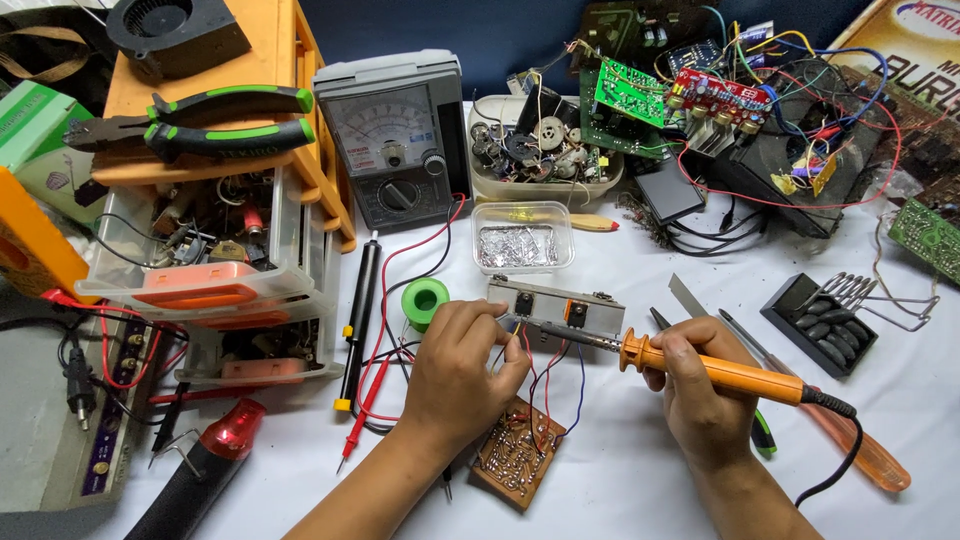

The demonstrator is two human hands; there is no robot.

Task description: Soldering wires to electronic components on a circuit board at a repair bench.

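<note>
One view only, from the camera on my head, looking steeply down and forward at the white table [620,480] from close range. My left hand [455,375] and right hand [700,390] sit low in the centre of frame, forearms entering from the bottom edge. The far edge of the table with the meter [392,135] and the boards [700,95] runs along the top.
</note>
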